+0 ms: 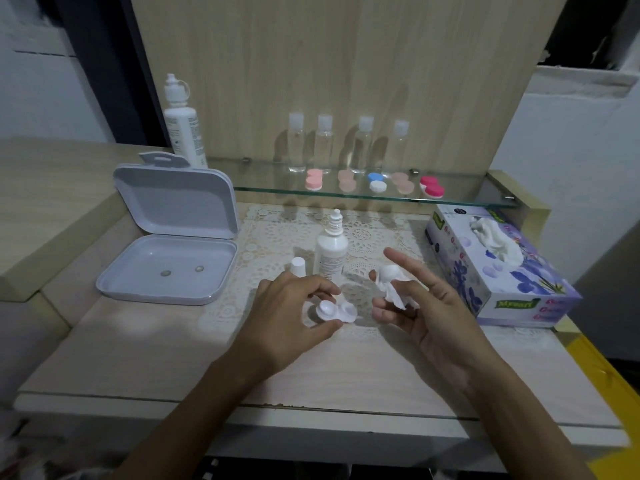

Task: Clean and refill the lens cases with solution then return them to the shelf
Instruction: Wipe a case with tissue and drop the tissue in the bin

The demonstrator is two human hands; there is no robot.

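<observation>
Two hands busy: left hand (pixel 291 306) pinches the open lens case (pixel 334 311) by its rim, light, slick plastic; right hand (pixel 415 303) fingers clutch a soft tissue wad (pixel 391 285).

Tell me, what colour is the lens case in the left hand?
White: the lens case shows best in the head view.

Your table (pixel 145 358): lace mat (pixel 277 244) centre, open white box (pixel 166 268) at nine o'clock, tissue box (pixel 498 268) at three.
</observation>
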